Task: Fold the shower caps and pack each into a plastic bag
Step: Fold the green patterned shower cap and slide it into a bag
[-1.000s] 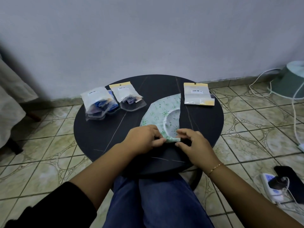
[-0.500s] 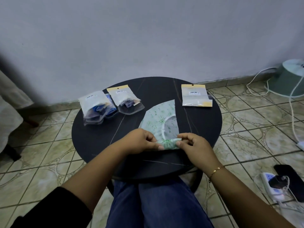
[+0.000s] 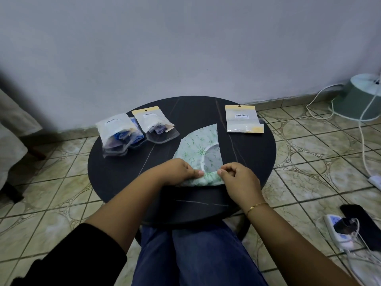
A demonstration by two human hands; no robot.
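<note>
Both hands have rolled the near edge of the shower cap (image 3: 199,148) farther up since a moment ago, so the bunched roll between them is now thicker. Left hand (image 3: 177,172) curls its fingers and thumb around the left end of that roll; right hand (image 3: 237,178) pinches the right end between thumb and bent fingers, with a thin gold bracelet (image 3: 256,207) at the wrist. Thin and slightly crinkled, the cap is pale green plastic printed with small green sprigs, folded into a wedge that fans away from the hands, with a white elastic band curving across it. It lies flat near the middle of a round black table (image 3: 115,172), whose smooth matte top is crossed by a few fine pale veins. At the far left of the table sit two filled plastic bags (image 3: 136,131), clear with cream header strips, holding blue and purple folded caps and overlapping one another. At the far right lies an empty flat bag (image 3: 243,119) with a barcode label. Dark jeans (image 3: 185,259) show below the table. Glossy beige patterned tiles cover the floor (image 3: 51,203), meeting a plain grey-white wall (image 3: 185,42). White cables, a power strip (image 3: 340,232) and a dark phone (image 3: 362,226) lie on the floor at right.
</note>
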